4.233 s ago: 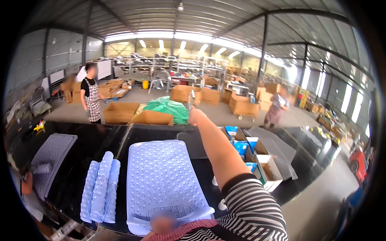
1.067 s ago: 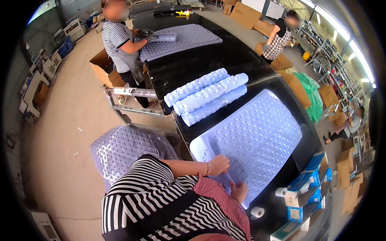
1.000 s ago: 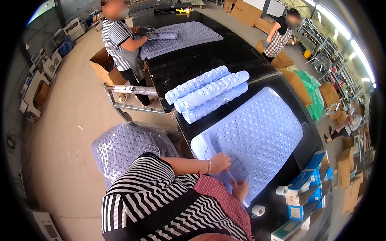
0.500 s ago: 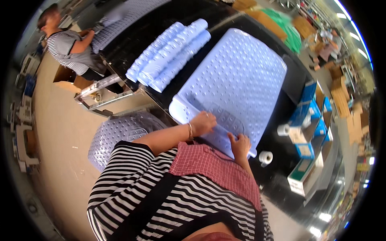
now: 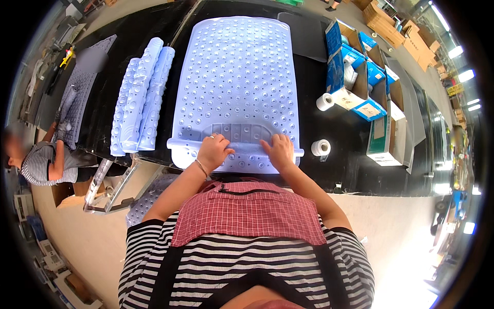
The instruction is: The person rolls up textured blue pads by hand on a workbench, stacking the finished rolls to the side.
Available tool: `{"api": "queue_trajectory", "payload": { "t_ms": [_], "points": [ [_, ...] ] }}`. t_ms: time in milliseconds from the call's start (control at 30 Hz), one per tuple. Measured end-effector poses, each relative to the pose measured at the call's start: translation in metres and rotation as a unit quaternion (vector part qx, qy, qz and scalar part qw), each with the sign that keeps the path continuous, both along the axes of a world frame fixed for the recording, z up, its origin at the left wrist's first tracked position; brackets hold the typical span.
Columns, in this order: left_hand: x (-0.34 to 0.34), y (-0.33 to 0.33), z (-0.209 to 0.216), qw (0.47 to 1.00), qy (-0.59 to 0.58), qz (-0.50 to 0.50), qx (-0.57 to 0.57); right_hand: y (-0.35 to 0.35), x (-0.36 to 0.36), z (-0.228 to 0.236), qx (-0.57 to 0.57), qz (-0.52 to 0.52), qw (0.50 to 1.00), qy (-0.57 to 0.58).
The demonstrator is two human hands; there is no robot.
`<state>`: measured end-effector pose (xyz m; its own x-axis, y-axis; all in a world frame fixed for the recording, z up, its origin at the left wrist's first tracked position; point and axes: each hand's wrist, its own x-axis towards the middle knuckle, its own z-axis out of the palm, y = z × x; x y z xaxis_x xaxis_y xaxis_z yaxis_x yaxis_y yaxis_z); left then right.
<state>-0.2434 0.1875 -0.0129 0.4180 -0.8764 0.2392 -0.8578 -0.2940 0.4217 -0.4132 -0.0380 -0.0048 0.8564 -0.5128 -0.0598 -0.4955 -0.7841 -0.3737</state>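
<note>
A light blue bath mat [image 5: 242, 77] with round suction cups lies flat in front of me. Its near end is curled into a thin roll, and a pale blue layer shows beneath, towards me. My left hand [image 5: 213, 153] is closed over the left part of this roll. Closed on the roll's right part is my right hand [image 5: 280, 152], thumb towards the middle. Between my hands a stretch of the roll shows beside a smoother panel with square marks. Left of the flat mat, three rolled blue mats [image 5: 143, 98] lie bunched together.
On the black table [image 5: 311, 62], two white rolls of tape or film [image 5: 321, 148] sit right of the mat. Beyond them stand blue-and-white cardboard boxes [image 5: 355, 72]. A co-worker [image 5: 46, 162] handles a grey-blue mat [image 5: 85, 82] at far left. A metal frame [image 5: 110, 188] stands below the table edge.
My view has turned, so the mat now lies straight ahead and the co-worker appears lower at the left. Both hands stay on the near end, where the curled roll now shows more plainly.
</note>
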Motion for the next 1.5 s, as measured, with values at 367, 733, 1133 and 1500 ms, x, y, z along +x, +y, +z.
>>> {"api": "queue_trajectory", "payload": {
  "t_ms": [367,733,1133,1500],
  "points": [
    [0.012,0.016,0.022,0.992,-0.03,0.074,0.095,0.022,0.003,-0.013,-0.05,0.173,0.966,-0.188],
    [0.034,0.03,0.006,0.973,0.044,0.171,0.146,0.01,0.024,-0.009,0.008,0.165,0.978,-0.131],
    [0.022,0.014,0.001,0.996,-0.023,0.04,-0.078,-0.017,0.048,-0.019,0.084,0.133,0.988,-0.012],
    [0.041,0.002,0.008,0.995,0.059,0.044,0.06,0.028,0.035,-0.005,0.008,0.165,0.961,-0.221]
  ]
}}
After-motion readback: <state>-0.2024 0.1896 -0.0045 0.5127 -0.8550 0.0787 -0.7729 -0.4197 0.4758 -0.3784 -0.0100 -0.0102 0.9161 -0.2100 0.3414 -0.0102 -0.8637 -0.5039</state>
